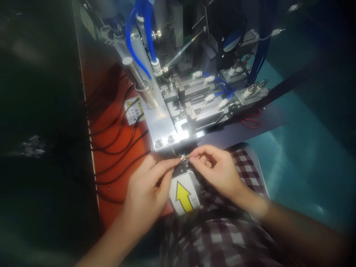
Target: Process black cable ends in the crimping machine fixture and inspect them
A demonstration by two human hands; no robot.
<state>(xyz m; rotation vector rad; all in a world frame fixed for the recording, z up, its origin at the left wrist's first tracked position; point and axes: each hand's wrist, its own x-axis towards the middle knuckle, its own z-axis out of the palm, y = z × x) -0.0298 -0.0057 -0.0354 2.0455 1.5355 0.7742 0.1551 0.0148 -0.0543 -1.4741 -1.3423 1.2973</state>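
Observation:
At the front edge of the machine, my left hand [151, 180] and my right hand [215, 167] meet fingertip to fingertip. Between them is a tiny thin part [185, 157] with a metallic and greenish look; its exact kind is too small to make out. My right thumb and forefinger pinch its right end. The left fingers are closed at its other end, the thumb partly hidden. Just below the fingertips is a small dark fixture [182, 170], above a white plate with a yellow arrow [183, 196].
A bright metal plate [164, 128] with bolts lies just beyond my hands. Behind it stand pneumatic cylinders [205, 111] with blue air hoses [129, 37] and a steel post [136, 76]. Black cables [119, 152] cross the orange base [111, 200] on the left.

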